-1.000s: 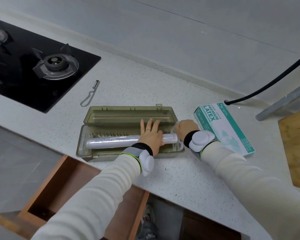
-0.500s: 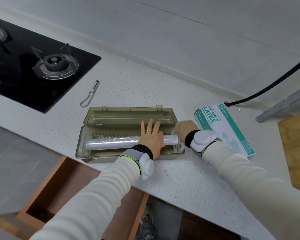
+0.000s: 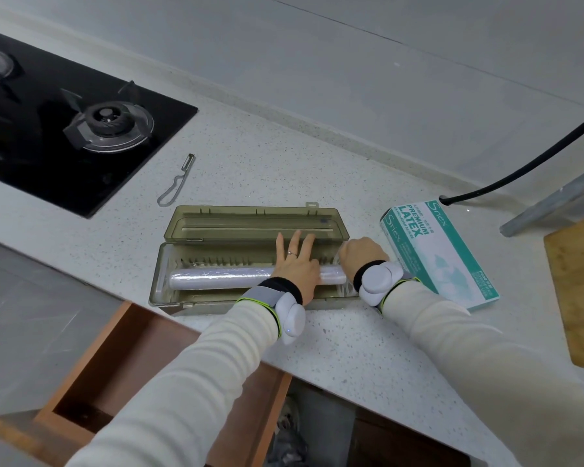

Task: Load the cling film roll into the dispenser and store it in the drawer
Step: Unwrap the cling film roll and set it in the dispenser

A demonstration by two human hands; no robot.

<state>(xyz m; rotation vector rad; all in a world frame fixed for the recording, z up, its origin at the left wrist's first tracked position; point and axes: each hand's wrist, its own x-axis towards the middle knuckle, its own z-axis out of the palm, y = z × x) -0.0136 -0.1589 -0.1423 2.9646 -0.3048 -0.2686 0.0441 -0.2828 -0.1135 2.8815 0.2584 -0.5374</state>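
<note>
The cling film roll (image 3: 216, 277) lies in the open dispenser (image 3: 250, 224) beneath my flat left hand (image 3: 295, 264); my right hand (image 3: 361, 254) curls at its end, hold unclear.

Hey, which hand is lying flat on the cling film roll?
The left hand, fingers straight across the roll in the open dispenser. The right hand is curled like a fist at the roll's right end.

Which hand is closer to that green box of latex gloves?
The right. The right hand sits at the right end of the dispenser, left of the latex glove box; the left hand lies flat on the cling film roll, farther left.
</note>
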